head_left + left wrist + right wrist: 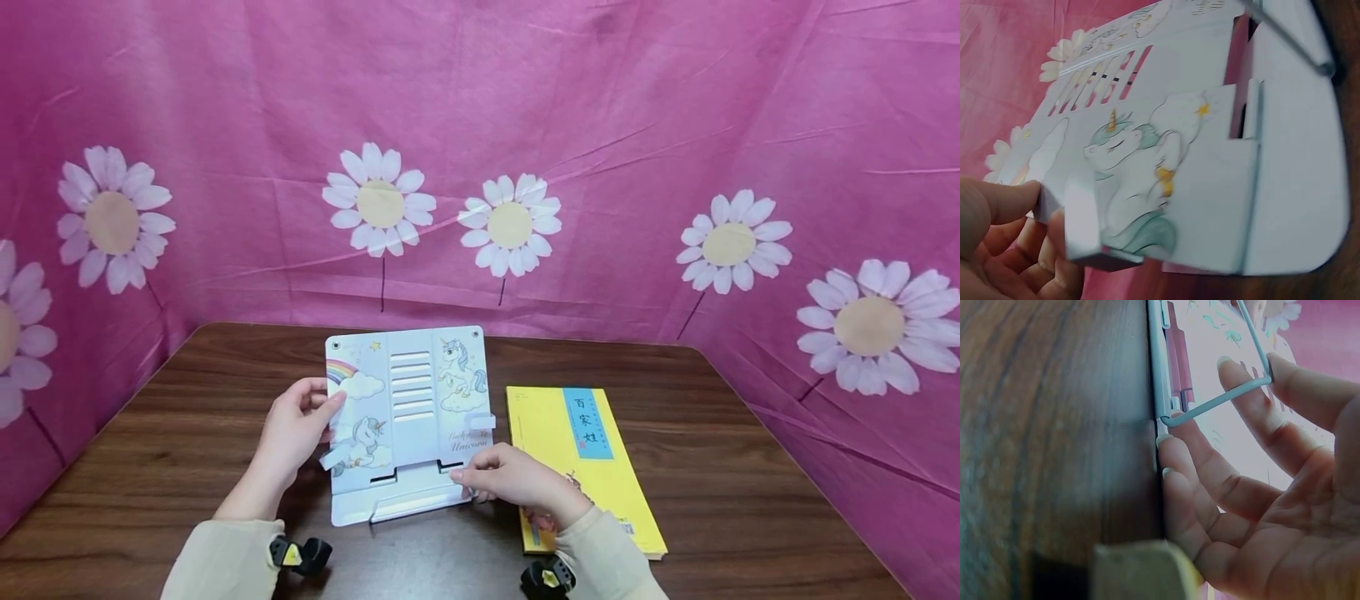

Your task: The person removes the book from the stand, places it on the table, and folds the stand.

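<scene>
A white metal book stand (411, 417) with unicorn pictures and a slotted middle leans back on the table. My left hand (292, 429) grips its left edge, thumb on the front face and fingers behind. In the left wrist view, the left thumb (1019, 201) presses on the panel beside a small folded side clip (1084, 219). At the lower front, my right hand (517, 482) pinches the stand's bent wire bar (1219, 400) at its corner between thumb and index finger. The other right fingers (1182, 487) reach to the stand's bottom edge, close to the tabletop.
A yellow book (540, 450) with a blue title strip lies flat to the right of the stand, partly under the right forearm. The brown wooden table (712, 467) ends at a pink flowered cloth (622, 125) hanging behind and at the sides.
</scene>
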A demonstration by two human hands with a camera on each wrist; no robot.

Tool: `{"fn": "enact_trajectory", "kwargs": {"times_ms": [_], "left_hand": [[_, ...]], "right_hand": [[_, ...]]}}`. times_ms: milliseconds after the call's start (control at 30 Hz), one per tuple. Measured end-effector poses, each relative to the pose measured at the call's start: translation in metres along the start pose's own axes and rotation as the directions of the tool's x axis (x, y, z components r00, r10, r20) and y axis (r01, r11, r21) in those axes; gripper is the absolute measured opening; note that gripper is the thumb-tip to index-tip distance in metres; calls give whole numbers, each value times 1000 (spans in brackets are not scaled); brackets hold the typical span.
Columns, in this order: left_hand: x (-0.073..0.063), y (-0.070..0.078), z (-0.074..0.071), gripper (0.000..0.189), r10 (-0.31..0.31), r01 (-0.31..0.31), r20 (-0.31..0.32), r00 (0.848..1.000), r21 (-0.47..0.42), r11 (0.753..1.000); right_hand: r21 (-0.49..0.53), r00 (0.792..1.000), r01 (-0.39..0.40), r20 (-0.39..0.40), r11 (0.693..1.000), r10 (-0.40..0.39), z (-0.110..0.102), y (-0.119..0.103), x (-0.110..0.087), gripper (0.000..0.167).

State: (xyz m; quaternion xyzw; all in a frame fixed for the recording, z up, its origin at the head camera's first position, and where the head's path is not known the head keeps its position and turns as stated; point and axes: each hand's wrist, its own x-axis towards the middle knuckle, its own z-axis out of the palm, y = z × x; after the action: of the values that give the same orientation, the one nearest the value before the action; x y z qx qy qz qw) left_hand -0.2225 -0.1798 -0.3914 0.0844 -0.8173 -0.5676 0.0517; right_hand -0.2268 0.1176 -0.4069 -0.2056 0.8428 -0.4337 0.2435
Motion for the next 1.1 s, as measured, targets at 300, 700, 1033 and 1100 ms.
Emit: {"fn": "enact_trajectory", "kwargs": {"times_ms": [300, 700, 1033, 1100], "left_hand": [[-4, 1, -13, 29, 50, -43, 88, 995, -75, 996], [-9, 2, -21, 31, 147, -135, 179, 973, -76, 988], [-15, 3, -36, 24, 264, -233, 324, 908, -132, 963], [-15, 3, -37, 27, 280, -245, 355, 892, -142, 959]], "right_hand": [[24, 997, 3, -80, 1000, -1, 1, 4, 0, 29], [32, 992, -21, -121, 999, 24, 2, 5, 3, 16], [141, 975, 45, -224, 989, -12, -9, -1, -3, 22], [184, 960, 50, -279, 982, 4, -12, -5, -5, 23]]}}
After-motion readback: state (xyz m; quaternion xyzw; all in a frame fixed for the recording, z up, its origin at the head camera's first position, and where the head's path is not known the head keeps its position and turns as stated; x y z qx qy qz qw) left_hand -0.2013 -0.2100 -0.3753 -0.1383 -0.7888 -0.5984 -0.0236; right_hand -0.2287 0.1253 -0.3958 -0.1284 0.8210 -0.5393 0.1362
